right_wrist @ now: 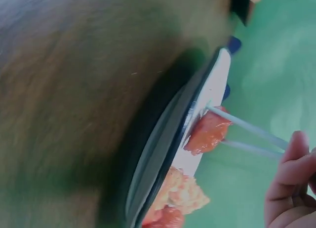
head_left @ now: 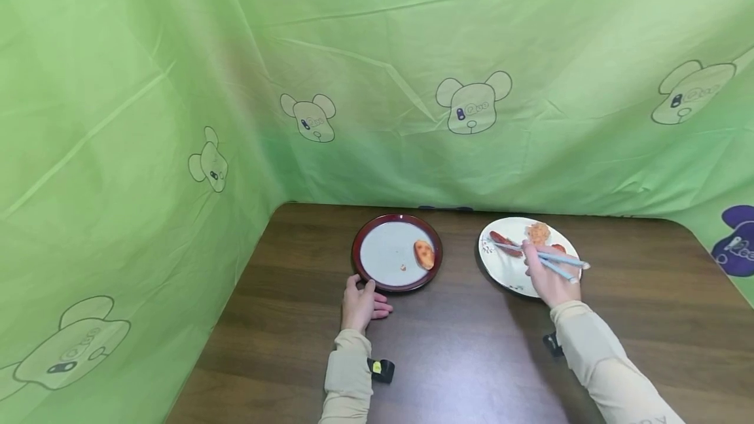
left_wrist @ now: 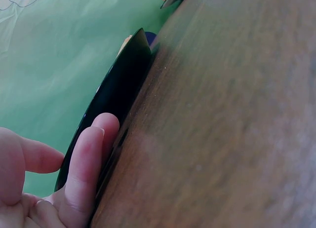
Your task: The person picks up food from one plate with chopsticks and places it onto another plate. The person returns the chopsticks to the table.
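Note:
At a dark red-rimmed plate (head_left: 397, 288) with a pale centre, my left hand (head_left: 358, 306) pinches the near-left rim. The left wrist view has the thumb against the rim's upper edge and two fingers (left_wrist: 85, 161) along its dark underside. A browned oval food piece (head_left: 424, 254) and a small crumb lie on that plate. My right hand (head_left: 550, 273) holds light blue chopsticks (head_left: 556, 258) over a white plate (head_left: 512, 275). Their tips straddle a glossy reddish elongated food piece (right_wrist: 207, 132) on it. An orange, crumbly-looking clump (head_left: 538, 233) sits beside that piece.
Another red food piece (right_wrist: 168, 218) lies near the clump, partly behind my right hand in the head view. Both plates stand toward the back of the brown wooden table (head_left: 448, 345). A green printed cloth (head_left: 389, 84) hangs behind and to the left.

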`<state>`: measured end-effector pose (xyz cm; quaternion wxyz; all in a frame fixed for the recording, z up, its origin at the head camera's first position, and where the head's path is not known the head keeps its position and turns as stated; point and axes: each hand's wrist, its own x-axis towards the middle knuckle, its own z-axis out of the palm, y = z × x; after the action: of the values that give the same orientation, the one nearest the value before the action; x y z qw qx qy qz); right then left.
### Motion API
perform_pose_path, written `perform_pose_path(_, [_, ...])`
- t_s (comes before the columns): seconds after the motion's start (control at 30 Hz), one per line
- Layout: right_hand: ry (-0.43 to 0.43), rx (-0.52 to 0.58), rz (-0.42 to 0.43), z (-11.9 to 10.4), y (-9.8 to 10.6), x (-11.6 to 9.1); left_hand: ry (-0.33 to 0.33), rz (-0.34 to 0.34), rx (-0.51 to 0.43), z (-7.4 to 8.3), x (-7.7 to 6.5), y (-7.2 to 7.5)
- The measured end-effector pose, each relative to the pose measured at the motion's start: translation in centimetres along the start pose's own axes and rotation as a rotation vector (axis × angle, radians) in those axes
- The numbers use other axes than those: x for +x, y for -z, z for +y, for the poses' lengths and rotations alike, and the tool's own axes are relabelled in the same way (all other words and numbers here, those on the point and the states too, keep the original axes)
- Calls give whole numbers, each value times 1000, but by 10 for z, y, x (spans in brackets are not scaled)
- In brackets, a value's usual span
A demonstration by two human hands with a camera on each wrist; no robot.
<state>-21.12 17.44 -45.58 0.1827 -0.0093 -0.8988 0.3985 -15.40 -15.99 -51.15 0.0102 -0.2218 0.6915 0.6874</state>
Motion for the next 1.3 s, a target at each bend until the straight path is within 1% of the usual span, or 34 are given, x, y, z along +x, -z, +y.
perform_pose_path(0.07, [-210,41,-68,2,8,5,7,5,6,0,0,0])
perform_pose_path(0.1, [-312,102,-77,4,11,8,8,7,8,0,0,0])
perform_pose_path(0.17, [-487,295,-61,7,16,12,6,11,11,1,0,-1])
perform_pose_path(0.23, [-605,517,-7,12,20,15,11,17,13,2,0,-1])
perform_pose_path(0.27, [-646,619,26,14,21,16,10,17,12,1,0,-1])
perform_pose_path(0.3, [-670,711,56,17,21,17,8,15,10,2,0,0])
perform_pose_path(0.33, [-678,766,69,19,22,17,9,13,10,2,0,0])
perform_pose_path(0.37, [-671,785,65,21,22,17,7,11,9,2,0,0])
perform_pose_path(0.4, [-655,794,51,24,23,16,12,13,9,2,0,0])
perform_pose_path(0.47, [-623,773,21,25,23,15,8,12,10,1,1,0])
perform_pose_path(0.57, [-542,680,-45,25,23,12,6,15,15,1,1,1])
perform_pose_path(0.7, [-462,479,-107,19,28,10,7,9,14,1,1,1])
perform_pose_path(0.83, [-407,302,-162,14,34,9,8,5,10,1,1,1])
perform_pose_path(0.97, [-350,203,-183,10,37,11,3,9,13,1,2,1])
perform_pose_path(1.07, [-351,193,-155,8,38,11,4,9,16,1,1,1])
perform_pose_path(1.13, [-376,212,-126,7,39,12,6,9,17,1,1,1])
perform_pose_path(1.2, [-417,253,-102,7,41,13,6,7,18,1,1,1])
perform_pose_path(1.3, [-463,333,-103,9,45,15,8,8,18,1,1,1])
